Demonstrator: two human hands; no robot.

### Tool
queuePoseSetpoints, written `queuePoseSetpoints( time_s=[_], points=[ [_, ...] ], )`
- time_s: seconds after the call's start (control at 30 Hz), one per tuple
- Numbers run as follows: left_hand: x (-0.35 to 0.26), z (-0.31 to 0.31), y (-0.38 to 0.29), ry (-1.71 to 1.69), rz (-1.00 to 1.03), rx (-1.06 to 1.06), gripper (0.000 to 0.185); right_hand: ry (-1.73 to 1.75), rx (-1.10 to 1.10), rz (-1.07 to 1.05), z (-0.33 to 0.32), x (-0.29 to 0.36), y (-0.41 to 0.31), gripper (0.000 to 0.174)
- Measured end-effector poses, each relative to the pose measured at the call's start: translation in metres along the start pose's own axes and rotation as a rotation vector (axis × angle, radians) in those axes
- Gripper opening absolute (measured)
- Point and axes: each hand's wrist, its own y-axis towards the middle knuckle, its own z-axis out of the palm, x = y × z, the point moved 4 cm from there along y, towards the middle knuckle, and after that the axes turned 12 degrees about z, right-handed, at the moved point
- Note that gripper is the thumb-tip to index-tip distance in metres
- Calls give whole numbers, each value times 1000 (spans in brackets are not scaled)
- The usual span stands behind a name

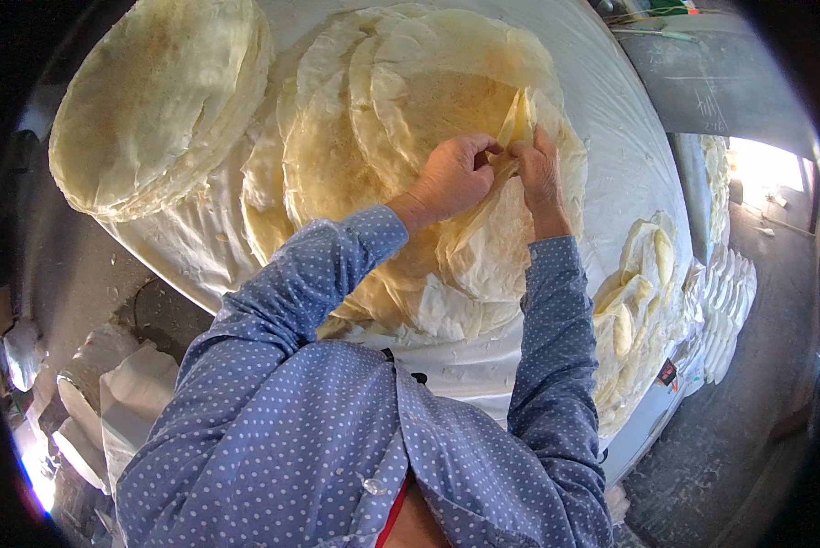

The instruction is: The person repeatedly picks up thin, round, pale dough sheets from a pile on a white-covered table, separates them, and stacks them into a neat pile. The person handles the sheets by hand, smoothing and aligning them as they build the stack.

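Note:
Large round sheets of paper-thin flatbread (pixel 437 103) lie in an overlapping pile in front of me, pale yellow with browned patches. Near the right side of the pile, one thin sheet (pixel 488 240) is gathered into a raised, folded edge. My left hand (pixel 454 175) pinches that fold from the left between thumb and fingers. Close beside it, my right hand (pixel 541 171) grips the same fold, its thumb bent toward the left fingertips. The top of the fold stands up beyond both hands. Part of the pinched edge is hidden by my fingers.
A taller stack of round flatbreads (pixel 163 103) rests at the upper left. Folded flatbread pieces (pixel 632 308) are heaped at the right, by clear plastic bags (pixel 725 312). A white sheet (pixel 629 137) covers the table. Beyond is a dark surface (pixel 704 82) bearing chalk marks.

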Motion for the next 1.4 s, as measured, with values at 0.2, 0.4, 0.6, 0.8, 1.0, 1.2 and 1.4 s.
queuePoseSetpoints(
  time_s=[0.2,0.4,0.6,0.8,1.0,1.2,1.4],
  points=[
    [-21,12,-5,141,128,-5,20,137,12,214,-5,19,-17,12],
    [-28,33,-12,57,199,57,23,307,43,149,-44,-9,-20,20],
    [2,-20,-30,19,-67,-18,28,622,-115,120,-100,-25,-60,29],
    [24,-89,-39,47,-122,-247,29,760,-432,103,-160,-51,-104,21],
    [24,-93,-44,-50,-159,-235,32,933,-505,41,-197,-44,-152,17],
    [22,-64,-47,-80,-184,-146,29,880,-504,-66,-244,-41,-184,24],
    [36,-79,-50,-76,-144,-246,25,885,-449,-139,-283,-33,-221,34]
  ],
)
